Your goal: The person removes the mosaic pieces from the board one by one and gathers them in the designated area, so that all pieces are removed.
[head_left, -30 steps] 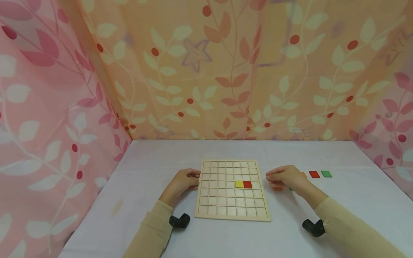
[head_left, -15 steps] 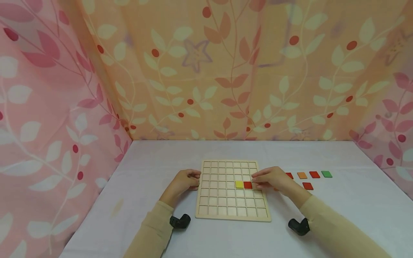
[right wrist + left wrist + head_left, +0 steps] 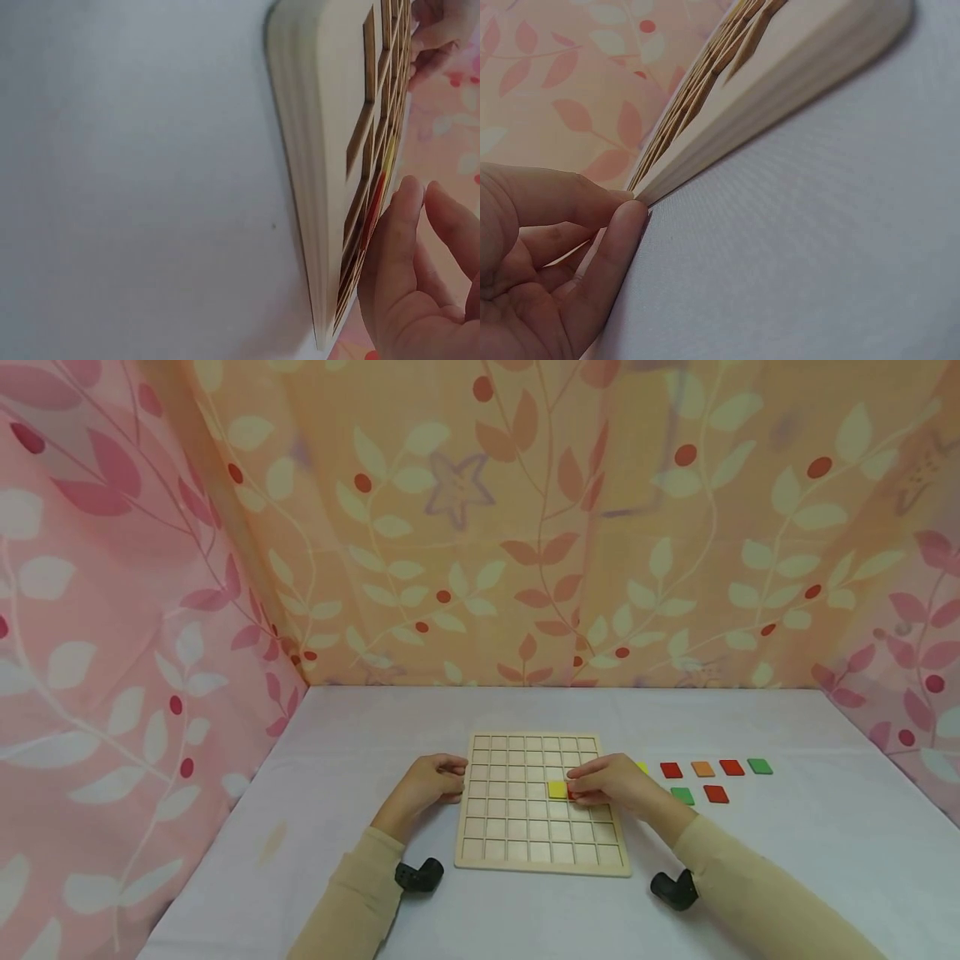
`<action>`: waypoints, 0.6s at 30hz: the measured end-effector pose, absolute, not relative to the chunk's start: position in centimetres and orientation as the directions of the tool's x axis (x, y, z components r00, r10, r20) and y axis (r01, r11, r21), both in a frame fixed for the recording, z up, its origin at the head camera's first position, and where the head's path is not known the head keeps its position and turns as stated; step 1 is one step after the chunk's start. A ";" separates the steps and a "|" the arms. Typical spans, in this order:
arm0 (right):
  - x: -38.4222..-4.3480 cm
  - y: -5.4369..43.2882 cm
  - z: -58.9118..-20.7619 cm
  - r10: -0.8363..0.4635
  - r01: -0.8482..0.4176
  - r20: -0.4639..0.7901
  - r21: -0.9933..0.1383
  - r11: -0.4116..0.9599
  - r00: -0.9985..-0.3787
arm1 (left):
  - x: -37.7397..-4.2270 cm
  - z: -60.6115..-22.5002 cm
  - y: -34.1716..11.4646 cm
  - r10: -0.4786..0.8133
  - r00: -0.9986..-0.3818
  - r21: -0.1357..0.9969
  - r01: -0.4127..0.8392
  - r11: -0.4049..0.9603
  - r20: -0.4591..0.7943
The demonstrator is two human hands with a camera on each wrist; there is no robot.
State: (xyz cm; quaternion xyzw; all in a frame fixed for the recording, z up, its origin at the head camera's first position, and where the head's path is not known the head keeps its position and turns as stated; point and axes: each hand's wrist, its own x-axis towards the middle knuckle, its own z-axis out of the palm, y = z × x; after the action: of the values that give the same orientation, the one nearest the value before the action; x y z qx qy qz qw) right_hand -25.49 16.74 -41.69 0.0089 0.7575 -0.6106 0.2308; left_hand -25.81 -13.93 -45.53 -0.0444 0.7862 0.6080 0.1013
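Observation:
A pale wooden grid board lies on the table, with a yellow tile and a red tile side by side in its cells. My left hand pinches the board's left edge; in the left wrist view thumb and forefinger meet at that edge. Over the right part of the board is my right hand, its fingertips at the red tile and partly hiding it. In the right wrist view a small gap shows between thumb and forefinger, with no tile visible between them.
Right of the board lie loose tiles in two rows: a partly hidden yellow tile, an orange tile, and several red and green ones, such as a green tile. A patterned cloth stands behind the white table.
My right hand has moved left from beside the loose tiles to the red tile on the board, uncovering several loose tiles. My left hand has stayed at the board's edge.

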 end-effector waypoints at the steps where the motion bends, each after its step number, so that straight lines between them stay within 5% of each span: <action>1: -25.5 16.6 -41.7 -0.265 0.300 -0.363 -0.920 0.251 -0.893 | -25.8 -45.5 -13.9 0.052 -0.975 0.946 -0.195 0.258 -0.215; 18: -26.0 15.6 -41.9 -0.206 0.300 -0.394 -0.877 0.375 -0.895 | -25.6 -45.3 -14.0 0.063 -0.977 0.950 -0.184 0.250 -0.206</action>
State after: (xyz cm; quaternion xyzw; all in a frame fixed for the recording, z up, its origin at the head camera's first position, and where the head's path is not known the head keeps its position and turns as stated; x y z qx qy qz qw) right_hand -26.05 15.61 -41.93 0.0294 0.7975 -0.5583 0.2267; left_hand -25.63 -13.95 -45.33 -0.0385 0.7842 0.6110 0.1012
